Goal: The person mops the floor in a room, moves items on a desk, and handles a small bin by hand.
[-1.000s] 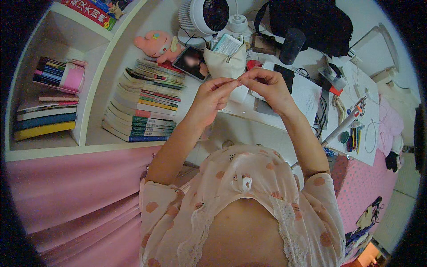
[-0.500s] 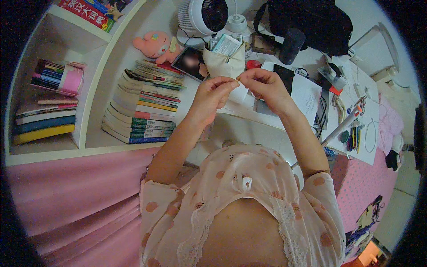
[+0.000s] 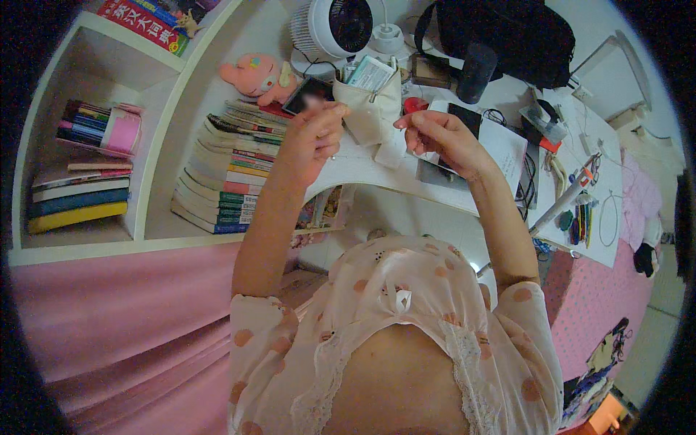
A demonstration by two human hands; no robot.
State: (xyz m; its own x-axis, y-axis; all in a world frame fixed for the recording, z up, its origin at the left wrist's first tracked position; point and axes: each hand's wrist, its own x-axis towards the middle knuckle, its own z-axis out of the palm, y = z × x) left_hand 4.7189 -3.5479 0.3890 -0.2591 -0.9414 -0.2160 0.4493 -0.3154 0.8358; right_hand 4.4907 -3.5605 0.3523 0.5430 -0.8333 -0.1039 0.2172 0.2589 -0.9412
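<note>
My left hand (image 3: pixel 313 141) is raised above the near edge of the desk, its fingers curled and the thumb and forefinger pinched together. Whatever is in that pinch is too small to make out. Across a gap, my right hand (image 3: pixel 446 141) also has thumb and forefinger brought together, the other fingers bent; nothing I can name shows between them. Behind the gap stands a cream fabric pouch (image 3: pixel 373 112), open at the top, with a pale green and white packet (image 3: pixel 371 75) sticking out. A small white item (image 3: pixel 391 148) lies just in front of the pouch.
Stacked books (image 3: pixel 217 177) and a pink plush toy (image 3: pixel 250 78) are at the left. Along the back sit a white fan (image 3: pixel 330 29), a dark cylinder (image 3: pixel 476 72) and a black bag (image 3: pixel 504 36). Pens (image 3: pixel 580 221) and cables lie right.
My hands, whose fingertips met in front of the pouch, have moved apart. The left has gone left and up; the right has shifted slightly to the right. More of the pouch shows.
</note>
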